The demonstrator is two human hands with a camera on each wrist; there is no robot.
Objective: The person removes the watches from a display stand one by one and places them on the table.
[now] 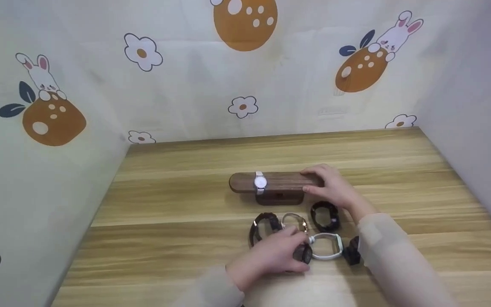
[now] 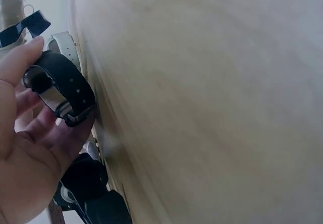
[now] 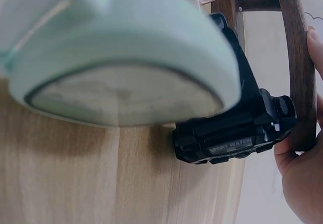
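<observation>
My left hand [image 1: 271, 255] grips a black-strapped watch [image 1: 305, 254] low over the front of the table. In the left wrist view this watch [image 2: 70, 85] shows its holed strap bent in a loop, between the thumb and curled fingers. Farther back, my right hand [image 1: 333, 187] holds the right end of a dark wooden watch stand [image 1: 286, 181], thumb in front and fingers behind. A white watch [image 1: 260, 182] with a pale strap is wrapped around the bar, left of its middle.
Several watches lie in front of the stand: a black one [image 1: 267, 218], a slim rose-gold one [image 1: 293, 215], another black one [image 1: 332, 224], a pale green one [image 1: 326, 257] and a black sport watch [image 3: 227, 138] beside my right sleeve. Patterned cloth walls [image 1: 186, 98] surround the wooden table [image 1: 173, 179].
</observation>
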